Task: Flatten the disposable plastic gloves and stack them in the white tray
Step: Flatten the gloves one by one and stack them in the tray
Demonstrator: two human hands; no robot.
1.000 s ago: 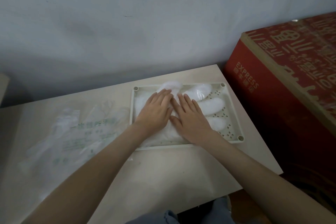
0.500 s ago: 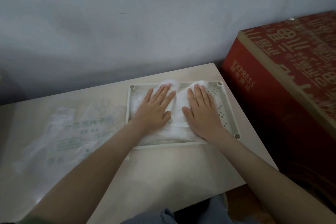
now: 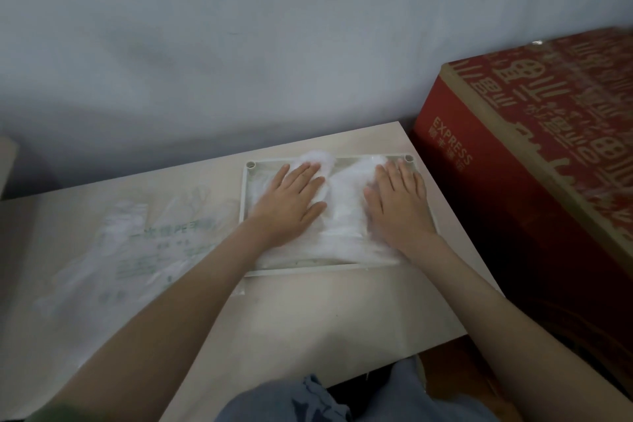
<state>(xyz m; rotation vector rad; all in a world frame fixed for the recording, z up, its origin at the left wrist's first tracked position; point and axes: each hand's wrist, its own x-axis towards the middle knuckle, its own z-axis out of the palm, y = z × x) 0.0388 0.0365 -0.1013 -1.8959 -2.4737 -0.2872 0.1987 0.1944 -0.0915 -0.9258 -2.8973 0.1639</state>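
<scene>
A white perforated tray (image 3: 245,195) lies at the far right of the pale table. A layer of clear plastic gloves (image 3: 342,226) covers its inside, with puffed fingers bulging at the far rim. My left hand (image 3: 291,202) lies flat, fingers straight, pressing the gloves on the tray's left half. My right hand (image 3: 399,205) presses flat on the right half. A gap of bare plastic shows between the two hands.
A clear plastic packaging bag with green print (image 3: 137,250) lies flat on the table (image 3: 325,312) left of the tray. A large red cardboard box (image 3: 534,161) stands close against the table's right edge. A grey wall runs behind.
My hands, side by side in the tray's middle a second ago, have slid apart, the right one out to the tray's right edge, squashing the puffed glove fingers there.
</scene>
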